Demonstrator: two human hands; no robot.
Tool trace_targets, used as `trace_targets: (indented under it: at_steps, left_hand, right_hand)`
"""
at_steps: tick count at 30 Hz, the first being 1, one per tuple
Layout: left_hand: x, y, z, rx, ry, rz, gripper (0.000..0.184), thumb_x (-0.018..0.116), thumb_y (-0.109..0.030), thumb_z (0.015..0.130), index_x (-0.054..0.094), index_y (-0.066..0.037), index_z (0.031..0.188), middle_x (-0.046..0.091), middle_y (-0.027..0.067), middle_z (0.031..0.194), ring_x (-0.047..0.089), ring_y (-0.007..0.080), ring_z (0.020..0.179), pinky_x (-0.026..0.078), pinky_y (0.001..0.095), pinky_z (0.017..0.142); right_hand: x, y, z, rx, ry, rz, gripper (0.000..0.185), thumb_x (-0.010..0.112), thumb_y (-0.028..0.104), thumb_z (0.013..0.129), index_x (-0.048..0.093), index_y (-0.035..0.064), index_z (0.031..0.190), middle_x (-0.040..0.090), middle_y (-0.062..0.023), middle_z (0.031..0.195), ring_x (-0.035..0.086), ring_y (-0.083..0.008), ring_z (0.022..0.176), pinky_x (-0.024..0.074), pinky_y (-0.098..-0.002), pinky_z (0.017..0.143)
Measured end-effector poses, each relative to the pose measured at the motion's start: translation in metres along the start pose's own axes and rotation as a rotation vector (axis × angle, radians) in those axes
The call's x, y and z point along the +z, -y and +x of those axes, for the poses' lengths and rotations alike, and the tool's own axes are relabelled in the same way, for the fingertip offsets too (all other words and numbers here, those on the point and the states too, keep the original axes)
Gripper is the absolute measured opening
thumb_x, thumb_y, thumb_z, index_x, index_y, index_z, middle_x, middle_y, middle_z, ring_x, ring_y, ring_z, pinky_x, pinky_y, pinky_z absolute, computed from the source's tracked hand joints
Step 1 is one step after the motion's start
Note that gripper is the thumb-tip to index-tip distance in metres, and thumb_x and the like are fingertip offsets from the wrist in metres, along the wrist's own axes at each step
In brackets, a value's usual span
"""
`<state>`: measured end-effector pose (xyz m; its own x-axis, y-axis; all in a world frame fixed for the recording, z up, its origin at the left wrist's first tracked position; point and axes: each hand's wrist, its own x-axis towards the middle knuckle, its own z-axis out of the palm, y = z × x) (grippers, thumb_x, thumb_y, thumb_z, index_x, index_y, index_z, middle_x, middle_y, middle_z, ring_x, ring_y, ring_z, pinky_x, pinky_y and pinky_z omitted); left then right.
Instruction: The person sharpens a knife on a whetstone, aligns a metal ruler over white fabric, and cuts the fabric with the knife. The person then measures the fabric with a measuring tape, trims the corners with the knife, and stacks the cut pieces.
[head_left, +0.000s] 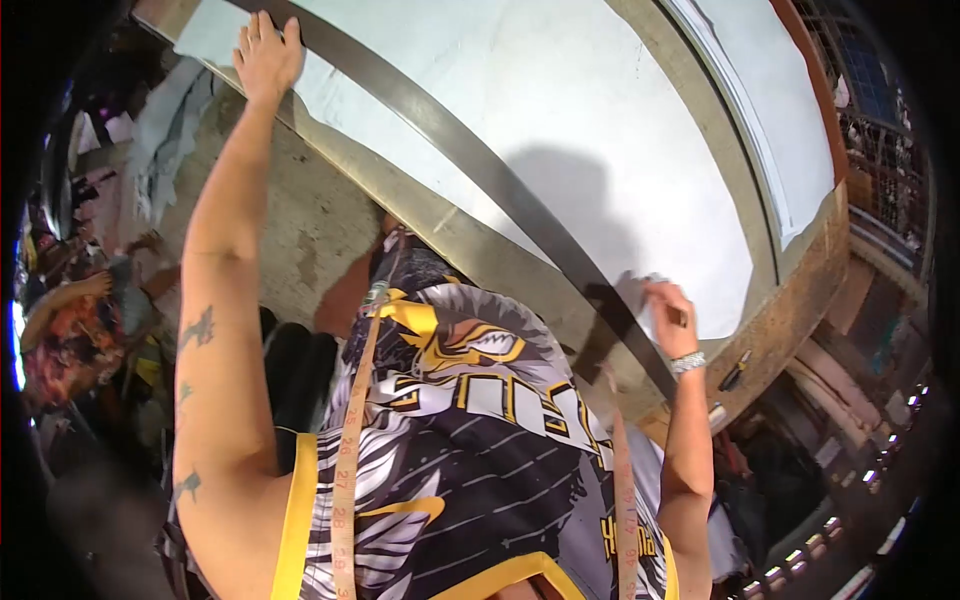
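Note:
My left hand (pixel 268 58) lies flat with its fingers apart at the upper left, on a pale sheet (pixel 620 90) and against the end of a long dark straightedge (pixel 450 145). The straightedge crosses the sheet diagonally down toward my right side; it looks bowed in this wide view. My right hand (pixel 668 315) is beside the straightedge's lower part, over the sheet's near corner. Its fingers are curled together, and what they hold, if anything, cannot be made out. A bracelet circles the right wrist.
The sheet lies on a worn table (pixel 400 195) whose near edge runs diagonally before me. A small black and yellow tool (pixel 737 370) rests at the table's right. Beyond lies another pale piece (pixel 770 70). A tape measure (pixel 345 470) hangs round my neck. Cluttered material surrounds the table.

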<state>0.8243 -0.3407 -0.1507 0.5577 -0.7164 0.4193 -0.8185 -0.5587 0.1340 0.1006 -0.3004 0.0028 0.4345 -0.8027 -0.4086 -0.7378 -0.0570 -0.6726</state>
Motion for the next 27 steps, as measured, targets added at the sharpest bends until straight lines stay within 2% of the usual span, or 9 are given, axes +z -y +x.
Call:
trace_targets:
  at_steps: [2, 4, 6, 8, 10, 12, 16, 22, 27]
  left_hand:
    - [-0.013, -0.01, -0.004, -0.026, 0.085, -0.031, 0.074, 0.035, -0.055, 0.098, 0.033, -0.004, 0.152, 0.031, 0.0142, 0.159, 0.024, 0.0339, 0.149, 0.016, 0.0506, 0.12]
    - [-0.025, -0.017, -0.005, -0.056, 0.139, -0.014, 0.072, 0.035, -0.053, 0.099, 0.035, -0.004, 0.151, 0.03, 0.0146, 0.16, 0.023, 0.0337, 0.149, 0.016, 0.051, 0.12]
    - [-0.033, -0.021, 0.0, -0.031, 0.08, 0.057, 0.056, 0.042, -0.046, 0.098, 0.051, -0.008, 0.137, 0.049, 0.0155, 0.145, 0.042, 0.0353, 0.136, 0.031, 0.0527, 0.111]
    - [-0.04, -0.002, 0.025, 0.081, 0.117, 0.032, 0.039, 0.049, -0.039, 0.096, 0.061, -0.009, 0.116, 0.062, 0.0144, 0.123, 0.056, 0.0349, 0.114, 0.041, 0.0525, 0.098]
    - [-0.061, 0.011, 0.049, 0.075, 0.292, -0.039, 0.047, 0.052, -0.042, 0.094, 0.058, -0.008, 0.126, 0.057, 0.0172, 0.13, 0.051, 0.0371, 0.121, 0.04, 0.0504, 0.101]
    - [-0.041, 0.036, 0.047, -0.112, 0.037, 0.101, 0.059, 0.056, -0.047, 0.092, 0.052, -0.007, 0.134, 0.051, 0.0204, 0.138, 0.045, 0.0391, 0.129, 0.039, 0.0491, 0.104]
    - [-0.083, 0.02, 0.03, -0.262, 0.217, 0.008, 0.092, 0.066, -0.061, 0.082, 0.037, -0.002, 0.147, 0.038, 0.026, 0.15, 0.029, 0.0423, 0.142, 0.034, 0.0489, 0.111]
    - [-0.106, 0.001, 0.039, -0.252, 0.258, -0.023, 0.103, 0.073, -0.069, 0.072, 0.042, 0.003, 0.14, 0.04, 0.0286, 0.147, 0.038, 0.0419, 0.138, 0.038, 0.0461, 0.108]
    - [-0.124, -0.004, 0.011, -0.218, 0.44, -0.547, 0.066, 0.076, -0.05, 0.079, 0.067, 0.009, 0.107, 0.071, 0.0253, 0.1, 0.068, 0.038, 0.097, 0.052, 0.0454, 0.087]
  right_hand:
    - [-0.011, -0.018, 0.002, -0.05, -0.232, -0.097, 0.023, 0.047, -0.002, 0.098, 0.065, 0.0023, 0.11, 0.069, -0.0098, 0.091, 0.066, -0.016, 0.084, 0.0505, -0.0283, 0.078]
    - [-0.019, -0.062, 0.0, 0.254, -0.429, -0.179, 0.018, 0.052, 0.002, 0.096, 0.063, 0.004, 0.11, 0.068, -0.01, 0.083, 0.068, -0.0154, 0.08, 0.0513, -0.03, 0.071]
    - [-0.004, -0.1, 0.013, 0.107, -0.734, -0.3, 0.016, 0.062, 0.012, 0.093, 0.063, 0.0045, 0.107, 0.068, -0.0154, 0.083, 0.067, -0.0254, 0.075, 0.0521, -0.0378, 0.07]
    - [-0.009, -0.111, 0.009, 0.296, -0.741, -0.284, 0.031, 0.073, 0.029, 0.089, 0.062, 0.0019, 0.1, 0.069, -0.0164, 0.084, 0.066, -0.0277, 0.075, 0.0519, -0.0396, 0.072]
    - [-0.011, -0.143, -0.003, 0.345, -0.753, -0.252, 0.038, 0.075, 0.031, 0.086, 0.063, -0.0014, 0.101, 0.067, -0.0149, 0.083, 0.062, -0.0237, 0.075, 0.051, -0.0388, 0.073]
    - [-0.017, -0.144, -0.014, 0.275, -0.76, -0.433, 0.051, 0.076, 0.034, 0.084, 0.062, -0.0064, 0.113, 0.068, -0.0216, 0.1, 0.065, -0.0335, 0.087, 0.0508, -0.0417, 0.083]
    - [0.017, -0.128, -0.033, 0.081, -0.901, -0.396, 0.058, 0.067, 0.028, 0.094, 0.049, -0.0097, 0.134, 0.056, -0.0266, 0.133, 0.05, -0.0391, 0.126, 0.0392, -0.0464, 0.106]
    - [0.124, 0.006, 0.008, -0.105, -0.649, -0.231, 0.065, 0.065, 0.02, 0.092, 0.038, -0.0063, 0.146, 0.031, -0.029, 0.154, 0.029, -0.0412, 0.145, 0.024, -0.047, 0.118]
    - [0.158, 0.022, 0.012, -0.146, -0.567, -0.462, 0.087, 0.073, 0.041, 0.084, 0.033, 0.0022, 0.152, 0.024, -0.026, 0.159, 0.02, -0.0417, 0.149, 0.0119, -0.0589, 0.117]
